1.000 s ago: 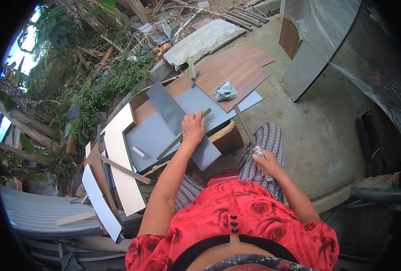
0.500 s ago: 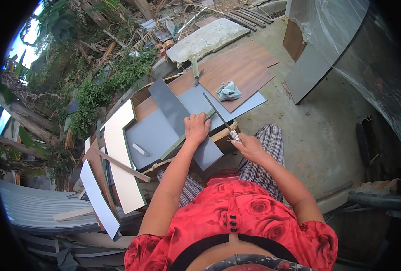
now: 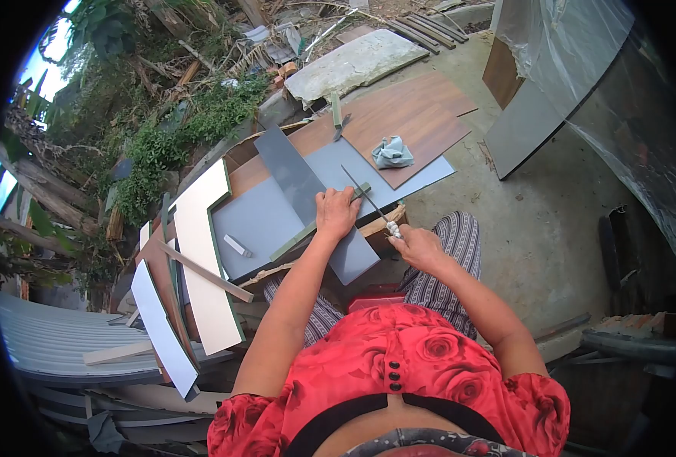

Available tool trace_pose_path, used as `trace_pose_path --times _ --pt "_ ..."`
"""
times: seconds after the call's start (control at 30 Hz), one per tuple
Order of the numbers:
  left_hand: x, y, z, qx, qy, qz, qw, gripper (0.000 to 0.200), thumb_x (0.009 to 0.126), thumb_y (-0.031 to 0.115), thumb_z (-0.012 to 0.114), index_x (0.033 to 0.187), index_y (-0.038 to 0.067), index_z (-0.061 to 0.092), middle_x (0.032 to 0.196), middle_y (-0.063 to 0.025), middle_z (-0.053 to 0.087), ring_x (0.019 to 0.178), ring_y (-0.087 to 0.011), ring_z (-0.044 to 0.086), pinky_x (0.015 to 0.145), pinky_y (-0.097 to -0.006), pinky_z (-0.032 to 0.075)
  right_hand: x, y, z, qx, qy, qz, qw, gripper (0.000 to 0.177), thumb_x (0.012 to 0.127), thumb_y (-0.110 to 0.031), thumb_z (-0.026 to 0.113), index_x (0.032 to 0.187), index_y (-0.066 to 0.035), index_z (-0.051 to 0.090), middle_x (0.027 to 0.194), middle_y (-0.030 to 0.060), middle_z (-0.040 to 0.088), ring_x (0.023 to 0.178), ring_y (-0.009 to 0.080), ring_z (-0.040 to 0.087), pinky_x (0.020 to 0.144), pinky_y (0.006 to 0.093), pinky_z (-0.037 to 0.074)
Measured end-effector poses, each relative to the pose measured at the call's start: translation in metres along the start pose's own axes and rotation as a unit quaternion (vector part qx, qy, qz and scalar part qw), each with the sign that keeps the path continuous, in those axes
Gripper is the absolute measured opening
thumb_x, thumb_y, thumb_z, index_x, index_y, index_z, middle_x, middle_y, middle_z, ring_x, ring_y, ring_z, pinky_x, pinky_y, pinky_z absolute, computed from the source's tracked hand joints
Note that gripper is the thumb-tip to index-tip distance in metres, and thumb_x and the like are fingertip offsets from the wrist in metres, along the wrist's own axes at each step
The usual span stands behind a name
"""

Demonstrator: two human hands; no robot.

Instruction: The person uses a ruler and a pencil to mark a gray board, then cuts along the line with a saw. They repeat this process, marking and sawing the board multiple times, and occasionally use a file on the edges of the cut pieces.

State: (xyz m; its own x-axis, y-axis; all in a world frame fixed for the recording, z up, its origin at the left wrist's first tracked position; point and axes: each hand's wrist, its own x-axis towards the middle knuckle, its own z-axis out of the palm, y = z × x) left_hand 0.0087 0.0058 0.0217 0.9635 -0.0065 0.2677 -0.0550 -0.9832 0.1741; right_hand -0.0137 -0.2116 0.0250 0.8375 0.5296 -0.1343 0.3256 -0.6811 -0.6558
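My left hand [image 3: 337, 213] is closed over a narrow greenish strip [image 3: 294, 241], pressing it down across a long dark grey board [image 3: 291, 171]. In my right hand [image 3: 418, 247] is a long, thin-bladed knife [image 3: 364, 194] with a white wrapped handle; whether its edge is toothed is too small to tell. Its blade points away from me and crosses the strip near the right end, just beside my left fingers. Beneath the dark board lies a wider light grey panel [image 3: 258, 206]. The part of the strip under my left hand is hidden.
A crumpled pale blue cloth [image 3: 393, 153] lies on a brown wood-grain panel [image 3: 422, 114]. Behind the strip is a hammer-like tool [image 3: 337, 118]. A small whitish block [image 3: 237, 245] sits on the grey panel. Cream boards [image 3: 201, 251] lean left; plastic sheeting [image 3: 574, 53] hangs right.
The knife has shifted slightly left relative to the boards, and its blade now crosses nearer the strip's end. My left hand keeps its place on the strip. The whole view has tilted a little.
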Motion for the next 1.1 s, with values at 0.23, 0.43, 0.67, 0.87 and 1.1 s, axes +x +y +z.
trace_pose_path --times 0.23,0.43,0.67,0.87,1.1 --pt "-0.002 0.003 0.0 -0.021 -0.009 0.019 1.0 0.021 0.079 0.026 0.063 0.089 0.008 0.06 0.075 -0.0109 0.06 0.08 -0.0269 0.055 0.079 -0.0383 0.036 -0.022 -0.001 0.005 -0.028 0.006 0.024 0.999 0.033 0.09 -0.035 0.048 0.09 -0.002 0.051 0.076 0.0237 0.062 0.076 0.0411 0.061 0.068 0.051 0.045" --pt "-0.002 0.001 0.006 -0.023 0.009 0.026 0.999 0.019 0.077 0.024 0.064 0.086 0.008 0.06 0.072 -0.0095 0.06 0.078 -0.0261 0.056 0.077 -0.0387 0.037 0.034 -0.011 0.007 -0.026 0.037 0.0 0.999 0.033 0.09 -0.033 0.049 0.09 -0.001 0.056 0.077 0.0223 0.063 0.077 0.0412 0.061 0.07 0.0505 0.046" --pt "-0.002 0.0 0.006 -0.021 0.013 0.022 0.999 0.018 0.078 0.026 0.064 0.083 0.009 0.059 0.073 -0.0075 0.062 0.079 -0.0246 0.056 0.077 -0.0386 0.036 0.021 -0.015 0.012 -0.023 0.051 -0.001 0.998 0.032 0.089 -0.032 0.049 0.089 0.0 0.056 0.075 0.0229 0.063 0.075 0.0412 0.062 0.068 0.0507 0.046" --pt "-0.001 -0.003 0.007 -0.035 0.017 0.029 0.999 0.019 0.078 0.025 0.064 0.081 0.008 0.058 0.072 -0.0074 0.061 0.077 -0.0251 0.054 0.077 -0.0374 0.036 -0.06 0.005 0.005 -0.033 0.009 0.04 0.999 0.032 0.089 -0.031 0.05 0.084 0.0 0.052 0.071 0.0236 0.062 0.071 0.0414 0.061 0.064 0.0509 0.046" --pt "-0.002 -0.001 0.007 -0.02 0.019 0.041 0.999 0.019 0.077 0.025 0.064 0.082 0.008 0.058 0.071 -0.0073 0.061 0.077 -0.0251 0.054 0.077 -0.0376 0.036 0.021 -0.011 0.006 -0.032 0.048 0.004 0.998 0.032 0.087 -0.032 0.051 0.085 -0.001 0.057 0.075 0.023 0.063 0.075 0.0413 0.061 0.068 0.0508 0.046"
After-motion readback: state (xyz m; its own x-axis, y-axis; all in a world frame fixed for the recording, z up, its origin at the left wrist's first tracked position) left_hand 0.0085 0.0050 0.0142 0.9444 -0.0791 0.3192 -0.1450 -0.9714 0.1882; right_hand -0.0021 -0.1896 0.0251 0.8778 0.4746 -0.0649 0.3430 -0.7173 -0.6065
